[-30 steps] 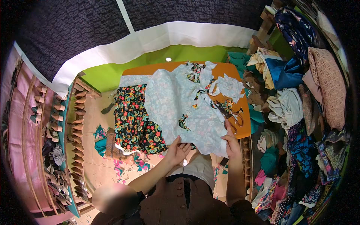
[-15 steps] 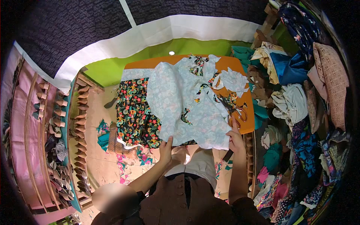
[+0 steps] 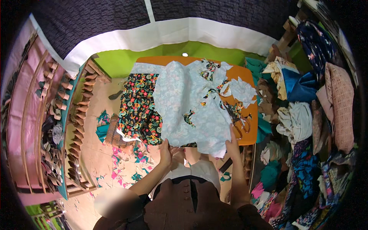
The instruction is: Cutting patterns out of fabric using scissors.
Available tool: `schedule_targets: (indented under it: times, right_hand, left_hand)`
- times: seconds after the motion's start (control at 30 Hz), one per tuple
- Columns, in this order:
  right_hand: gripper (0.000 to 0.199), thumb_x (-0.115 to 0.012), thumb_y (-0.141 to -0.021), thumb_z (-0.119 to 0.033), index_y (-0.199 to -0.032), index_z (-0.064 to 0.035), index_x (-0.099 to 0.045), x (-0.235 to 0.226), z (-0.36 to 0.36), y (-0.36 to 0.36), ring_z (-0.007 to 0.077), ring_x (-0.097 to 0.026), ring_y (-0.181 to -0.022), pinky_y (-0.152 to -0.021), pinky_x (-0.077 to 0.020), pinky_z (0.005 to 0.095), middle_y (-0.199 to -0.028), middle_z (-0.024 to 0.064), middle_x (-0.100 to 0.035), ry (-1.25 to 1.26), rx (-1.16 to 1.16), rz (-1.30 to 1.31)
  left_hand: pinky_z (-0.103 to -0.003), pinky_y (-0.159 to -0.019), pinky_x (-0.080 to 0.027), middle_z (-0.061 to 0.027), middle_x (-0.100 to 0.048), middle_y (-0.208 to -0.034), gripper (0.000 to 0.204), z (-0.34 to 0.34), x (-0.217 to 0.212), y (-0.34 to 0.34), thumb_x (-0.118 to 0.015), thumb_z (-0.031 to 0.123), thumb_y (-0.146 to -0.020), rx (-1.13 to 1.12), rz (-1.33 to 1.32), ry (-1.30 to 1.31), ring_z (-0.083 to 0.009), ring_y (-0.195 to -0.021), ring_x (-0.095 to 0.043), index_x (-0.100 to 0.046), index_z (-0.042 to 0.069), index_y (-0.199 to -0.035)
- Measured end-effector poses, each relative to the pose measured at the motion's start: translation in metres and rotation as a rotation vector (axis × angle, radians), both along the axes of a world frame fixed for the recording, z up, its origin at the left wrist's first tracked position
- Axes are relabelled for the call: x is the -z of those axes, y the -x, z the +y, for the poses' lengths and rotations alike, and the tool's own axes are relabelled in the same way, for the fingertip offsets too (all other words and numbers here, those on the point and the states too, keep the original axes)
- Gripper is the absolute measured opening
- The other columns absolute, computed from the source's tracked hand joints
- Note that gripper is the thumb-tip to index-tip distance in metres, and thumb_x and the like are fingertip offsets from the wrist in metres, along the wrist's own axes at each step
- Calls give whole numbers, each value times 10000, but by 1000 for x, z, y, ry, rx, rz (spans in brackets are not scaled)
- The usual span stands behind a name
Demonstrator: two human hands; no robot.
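Cloth (image 3: 177, 103), pale side up, wants even tension: left hand (image 3: 166, 154) and right hand (image 3: 233, 148) pinch its near edge, and the right should avoid the scissors (image 3: 235, 118) close by.

Lies across the desk (image 3: 249, 73) as pale fabric (image 3: 188, 132), faintly patterned, lightly rumpled, ragged toward the right with dark print peeking through. Partly covers black floral cloth (image 3: 140, 103) on the left. Dips past the near edge, pinched there by both hands (image 3: 165, 154).
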State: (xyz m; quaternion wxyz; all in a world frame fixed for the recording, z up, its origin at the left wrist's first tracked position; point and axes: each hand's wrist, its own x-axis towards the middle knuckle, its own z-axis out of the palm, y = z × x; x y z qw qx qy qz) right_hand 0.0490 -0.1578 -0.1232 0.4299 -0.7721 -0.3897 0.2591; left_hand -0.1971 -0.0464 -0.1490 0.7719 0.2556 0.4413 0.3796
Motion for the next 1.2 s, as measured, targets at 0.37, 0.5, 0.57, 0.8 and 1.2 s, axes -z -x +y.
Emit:
schedule_targets:
  times: [0.37,0.5,0.57,0.8,1.2]
  right_hand:
    - [331,-466,-726,-61,-1053,-31,-511,2,-16,-51,237,-537,-660,-603,-419,331,-733,124,-548,185,22,-155]
    - [353,-487,-755,-107,-1098,-27,-466,4,-13,-76,303,-489,-860,-717,-418,380,-920,170,-496,355,-52,-428]
    - [372,-486,-758,-103,-1119,-23,-442,10,-13,-85,326,-455,-936,-763,-410,386,-1000,189,-460,365,-74,-666]
    - [447,-529,-728,-142,-1144,-18,-420,10,-4,-95,354,-392,-996,-798,-389,411,-1028,204,-406,400,-253,-647]
    - [409,-547,-697,-110,-1072,-15,-414,10,1,-104,370,-471,-869,-711,-419,428,-979,227,-425,463,-332,-582]
  left_hand:
    - [-250,-693,-448,-42,-527,-934,161,-43,14,-39,-446,169,-844,-128,-38,37,-150,-859,-540,-432,88,-982]
    - [-241,-678,-430,-45,-541,-917,186,-52,17,-56,-485,172,-821,-73,18,11,-133,-853,-540,-445,79,-976]
    - [-236,-677,-423,-46,-543,-915,207,-57,23,-61,-500,174,-811,-21,66,-6,-130,-856,-540,-445,75,-984]
    - [-170,-610,-374,-12,-499,-737,255,-68,35,-86,-583,93,-741,26,376,-211,-67,-678,-458,-488,-27,-945]
    - [-229,-566,-404,-18,-461,-654,401,-82,58,-114,-691,248,-661,-145,878,-412,-116,-593,-449,-492,-30,-870]
